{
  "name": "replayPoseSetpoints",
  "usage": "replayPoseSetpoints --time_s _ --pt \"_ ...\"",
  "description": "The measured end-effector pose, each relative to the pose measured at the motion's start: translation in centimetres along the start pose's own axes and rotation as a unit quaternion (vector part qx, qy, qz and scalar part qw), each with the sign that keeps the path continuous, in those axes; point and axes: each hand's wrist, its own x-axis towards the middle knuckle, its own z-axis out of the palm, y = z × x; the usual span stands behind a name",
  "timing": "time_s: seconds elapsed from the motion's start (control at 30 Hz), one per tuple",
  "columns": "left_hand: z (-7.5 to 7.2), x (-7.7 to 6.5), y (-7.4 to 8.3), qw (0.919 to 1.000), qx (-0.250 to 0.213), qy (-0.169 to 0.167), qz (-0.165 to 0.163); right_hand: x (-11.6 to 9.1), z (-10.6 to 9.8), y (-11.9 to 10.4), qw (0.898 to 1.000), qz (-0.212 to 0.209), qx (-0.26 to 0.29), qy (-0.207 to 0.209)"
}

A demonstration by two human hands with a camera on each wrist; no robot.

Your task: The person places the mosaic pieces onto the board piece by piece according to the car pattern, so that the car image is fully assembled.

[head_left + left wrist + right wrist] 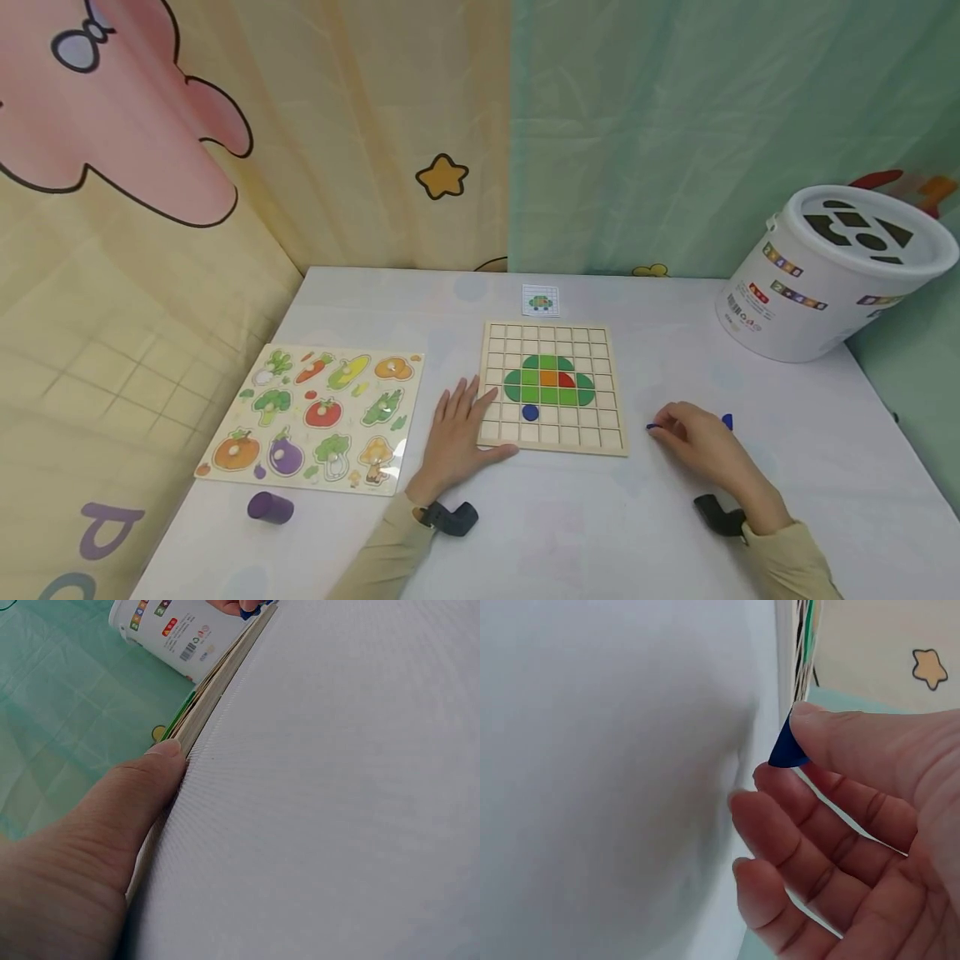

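A wooden grid board [547,433] lies in the middle of the table, bearing a shape of green, orange and red pieces [548,382]. One blue round piece [530,412] sits in a cell below the green ones. My left hand [459,433] rests at the board's left side with fingers spread, its thumb against the near edge. To the right of the board, my right hand [693,440] pinches a small blue piece [786,746] with a pointed corner between thumb and forefinger, low over the table. Behind that hand, another blue piece [727,422] is partly hidden.
Beyond the board lies a small picture card [541,301]. A vegetable puzzle board [311,421] is at the left, with a purple cylinder [271,507] in front. A white bucket [810,283] with shaped holes in its lid stands at the back right. Curtains hang behind the table.
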Motion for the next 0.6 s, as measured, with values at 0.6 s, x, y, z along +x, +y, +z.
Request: replayPoseSetpoints --time_s 0.6 --pt "-0.2 0.0 0.1 1.0000 0.001 -0.001 0.006 2.9 1.6 -3.7 0.993 -0.090 0.076 -0.026"
